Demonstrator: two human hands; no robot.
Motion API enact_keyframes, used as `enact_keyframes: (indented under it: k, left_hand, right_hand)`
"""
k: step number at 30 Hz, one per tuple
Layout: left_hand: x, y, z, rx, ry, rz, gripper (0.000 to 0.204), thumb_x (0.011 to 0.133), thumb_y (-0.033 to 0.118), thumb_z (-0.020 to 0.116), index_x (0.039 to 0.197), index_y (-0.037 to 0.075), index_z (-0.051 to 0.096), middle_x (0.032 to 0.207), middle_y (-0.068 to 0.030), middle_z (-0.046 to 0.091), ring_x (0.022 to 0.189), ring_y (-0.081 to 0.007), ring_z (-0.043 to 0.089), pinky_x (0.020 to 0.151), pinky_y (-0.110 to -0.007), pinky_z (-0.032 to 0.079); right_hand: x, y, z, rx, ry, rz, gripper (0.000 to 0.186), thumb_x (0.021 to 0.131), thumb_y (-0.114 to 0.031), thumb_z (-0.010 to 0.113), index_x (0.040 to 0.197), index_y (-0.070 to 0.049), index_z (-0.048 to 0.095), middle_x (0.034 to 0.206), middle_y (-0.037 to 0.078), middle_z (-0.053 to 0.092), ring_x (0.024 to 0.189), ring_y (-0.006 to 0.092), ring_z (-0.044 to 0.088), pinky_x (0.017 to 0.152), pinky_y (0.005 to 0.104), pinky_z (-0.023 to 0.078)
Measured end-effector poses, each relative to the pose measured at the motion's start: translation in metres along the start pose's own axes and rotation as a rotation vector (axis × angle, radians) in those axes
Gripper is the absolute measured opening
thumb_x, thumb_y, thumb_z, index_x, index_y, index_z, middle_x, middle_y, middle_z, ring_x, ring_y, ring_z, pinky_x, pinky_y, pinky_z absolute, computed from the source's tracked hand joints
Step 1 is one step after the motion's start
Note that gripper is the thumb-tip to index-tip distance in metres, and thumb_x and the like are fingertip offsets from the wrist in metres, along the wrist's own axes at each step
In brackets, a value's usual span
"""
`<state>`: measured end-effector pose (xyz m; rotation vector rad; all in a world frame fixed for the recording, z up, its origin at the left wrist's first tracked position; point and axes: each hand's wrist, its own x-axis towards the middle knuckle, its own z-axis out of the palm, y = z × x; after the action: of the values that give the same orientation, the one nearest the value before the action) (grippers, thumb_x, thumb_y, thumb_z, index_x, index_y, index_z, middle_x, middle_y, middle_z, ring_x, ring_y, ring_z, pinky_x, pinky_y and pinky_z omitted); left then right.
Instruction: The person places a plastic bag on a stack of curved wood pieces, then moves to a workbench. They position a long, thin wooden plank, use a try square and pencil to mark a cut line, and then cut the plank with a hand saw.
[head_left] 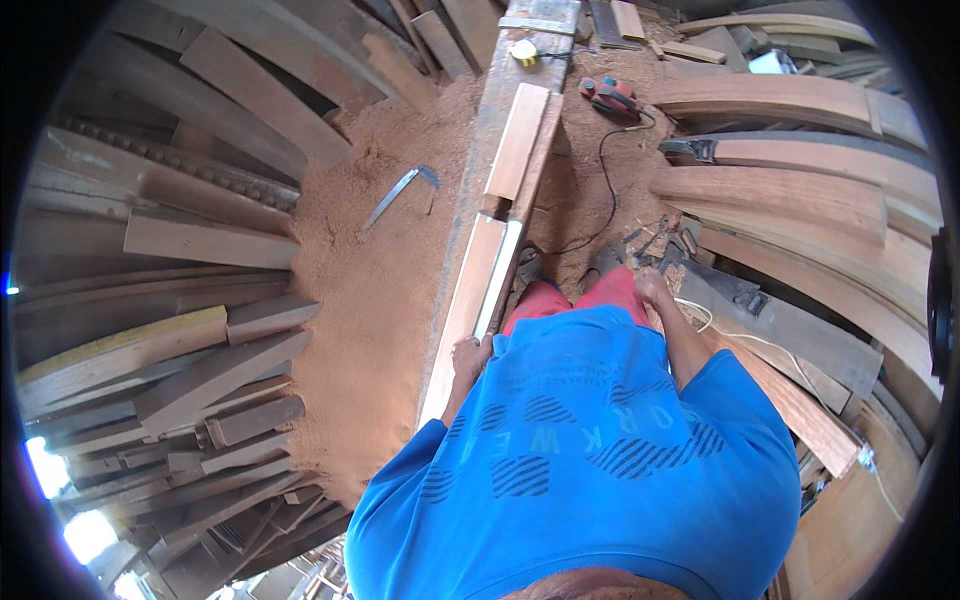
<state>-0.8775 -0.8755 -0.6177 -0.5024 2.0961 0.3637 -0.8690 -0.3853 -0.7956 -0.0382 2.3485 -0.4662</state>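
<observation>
My left hand [468, 356] rests on the near end of a pale wooden plank [472, 290], fingers curled over its edge. The plank lies along a long, narrow workbench [488, 120]. A white strip [500, 275] lies alongside the plank. A second, shorter plank [520, 140] lies farther up the bench. My right hand [652, 287] hangs at my side with fingers curled, next to a heap of small dark tools [650, 243]; I cannot make out anything in it. My blue shirt and red shorts hide what is below.
Sawdust [370, 290] covers the floor left of the bench, with a metal square [400, 192] on it. A red power planer [610, 97] with a black cord and a yellow tape measure [523, 52] lie far ahead. Timber stacks [190, 330] stand left, curved boards [800, 190] right.
</observation>
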Motion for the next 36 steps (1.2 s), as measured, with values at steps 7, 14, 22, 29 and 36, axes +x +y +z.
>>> enact_keyframes:
  k: [7, 14, 22, 29, 36]
  left_hand:
    - [0.028, -0.014, -0.064, 0.012, 0.047, -0.048, 0.064, 0.088, 0.056, 0.055, 0.103, -0.003, 0.074, 0.107, -0.0301, 0.071, 0.108, -0.0431, 0.069, 0.096, -0.049, 0.052]
    - [0.098, 0.091, -0.137, -0.288, 0.38, -0.016, 0.071, 0.098, 0.052, 0.046, 0.143, -0.003, 0.049, 0.145, -0.0315, 0.051, 0.135, -0.0452, 0.049, 0.114, -0.051, 0.035]
    - [0.12, 0.186, -0.106, -0.302, 0.368, -0.183, 0.077, 0.097, 0.05, 0.048, 0.154, 0.002, 0.031, 0.16, -0.0308, 0.027, 0.15, -0.0479, 0.022, 0.12, -0.059, 0.019]
    - [0.133, 0.185, -0.094, -0.309, 0.43, -0.207, 0.074, 0.097, 0.046, 0.047, 0.155, 0.003, 0.031, 0.16, -0.0307, 0.027, 0.15, -0.0474, 0.022, 0.121, -0.058, 0.019]
    - [0.136, 0.185, -0.094, -0.278, 0.421, -0.201, 0.074, 0.097, 0.046, 0.046, 0.155, 0.004, 0.03, 0.16, -0.0308, 0.027, 0.15, -0.0477, 0.022, 0.122, -0.058, 0.018]
  right_hand:
    - [0.136, -0.135, -0.168, 0.574, 0.598, 0.263, 0.062, 0.095, -0.039, 0.059, 0.138, 0.005, 0.053, 0.127, 0.033, 0.062, 0.122, 0.0466, 0.058, 0.108, 0.0489, 0.043]
    - [0.21, -0.276, -0.301, 0.372, 0.499, 0.395, 0.083, 0.094, -0.055, 0.058, 0.16, -0.015, 0.029, 0.161, 0.032, 0.021, 0.145, 0.052, 0.028, 0.118, 0.0624, 0.021]
    - [0.265, -0.293, -0.233, 0.061, 0.895, 0.394, 0.089, 0.09, -0.062, 0.06, 0.16, -0.017, 0.029, 0.16, 0.035, 0.015, 0.143, 0.0544, 0.018, 0.116, 0.0656, 0.019]
    - [0.266, -0.294, -0.232, 0.081, 0.859, 0.416, 0.09, 0.086, -0.06, 0.063, 0.159, -0.017, 0.03, 0.158, 0.035, 0.018, 0.141, 0.0555, 0.017, 0.115, 0.0649, 0.021]
    - [0.266, -0.295, -0.235, 0.11, 0.86, 0.416, 0.093, 0.084, -0.058, 0.065, 0.16, -0.022, 0.026, 0.16, 0.032, 0.015, 0.142, 0.0543, 0.015, 0.115, 0.0642, 0.022]
